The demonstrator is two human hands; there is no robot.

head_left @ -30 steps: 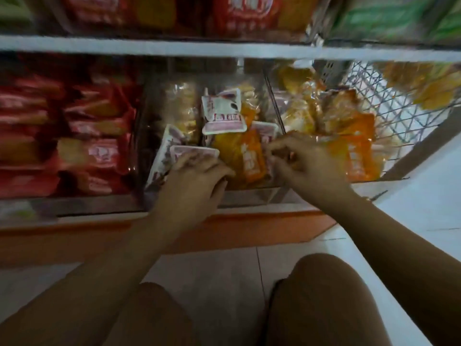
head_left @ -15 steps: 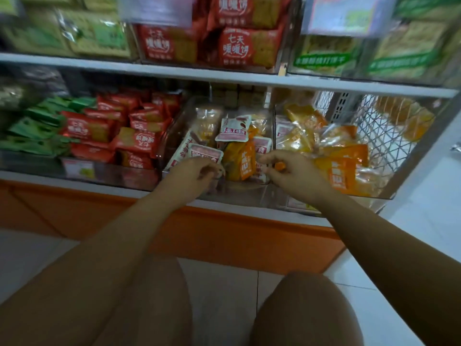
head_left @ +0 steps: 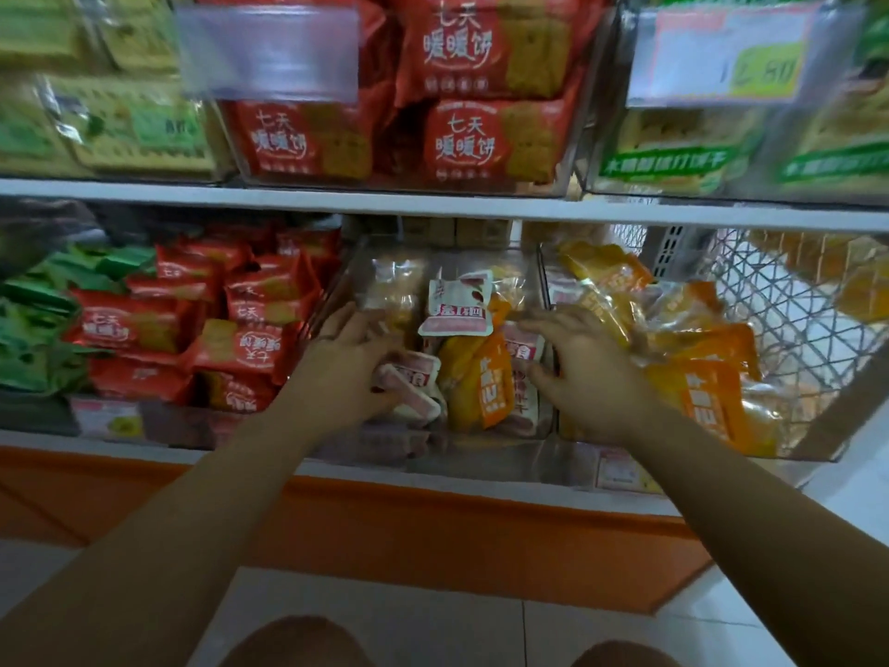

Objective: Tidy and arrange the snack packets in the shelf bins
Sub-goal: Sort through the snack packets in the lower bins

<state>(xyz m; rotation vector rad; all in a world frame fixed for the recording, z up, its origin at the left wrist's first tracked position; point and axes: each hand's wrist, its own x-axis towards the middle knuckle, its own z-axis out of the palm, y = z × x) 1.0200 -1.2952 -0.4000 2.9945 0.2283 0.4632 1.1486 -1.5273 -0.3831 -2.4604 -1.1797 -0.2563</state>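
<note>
Under the white shelf board [head_left: 288, 197], the pink-and-white packets [head_left: 413, 382] lie at the front left of the middle clear bin [head_left: 490, 452]. Your left hand [head_left: 346, 373] rests against them, fingers spread. Your right hand [head_left: 587, 373], fingers apart too, sits at the bin's right wall, beside an orange packet [head_left: 486, 382]. Red packets [head_left: 240, 349] fill the neighbouring bin on the left.

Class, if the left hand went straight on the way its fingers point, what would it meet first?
Probably the clear packet at the back of the middle bin, just beyond the left hand, though depth is hard to judge.
</note>
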